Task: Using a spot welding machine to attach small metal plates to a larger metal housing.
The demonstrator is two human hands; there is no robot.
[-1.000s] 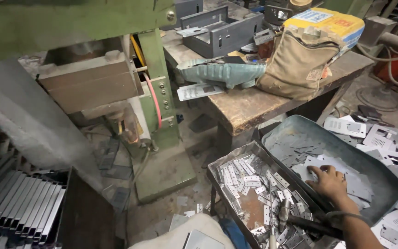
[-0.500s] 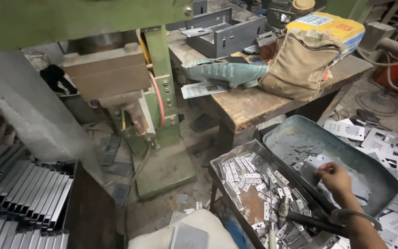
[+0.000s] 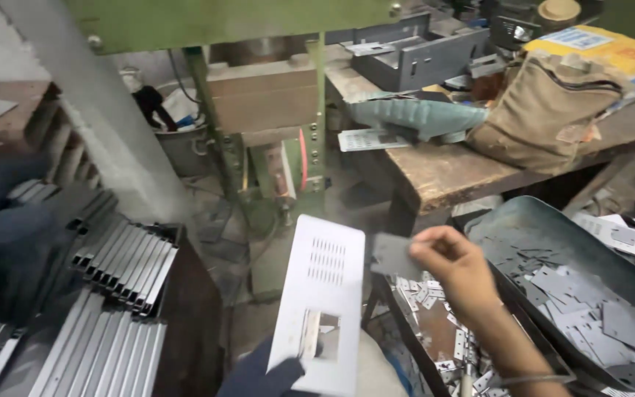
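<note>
1. Head view: I see the right hand [image 3: 456, 266] pinching a small grey metal blank [image 3: 393, 256] by its edge, above the tray of small stampings [image 3: 435, 323].
2. Left hand [image 3: 270, 377], in a dark glove, grips the bottom of a white slotted panel [image 3: 320, 298], held upright and tilted, just left of the blank.
3. Grey pan of flat blanks [image 3: 553, 242] sits at right; stacked grey channels [image 3: 123, 257] at left.

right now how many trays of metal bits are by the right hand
2: a grey tray of flat blanks right of the right hand, and a tray of small punched bits below it. Others may lie out of view.
</note>
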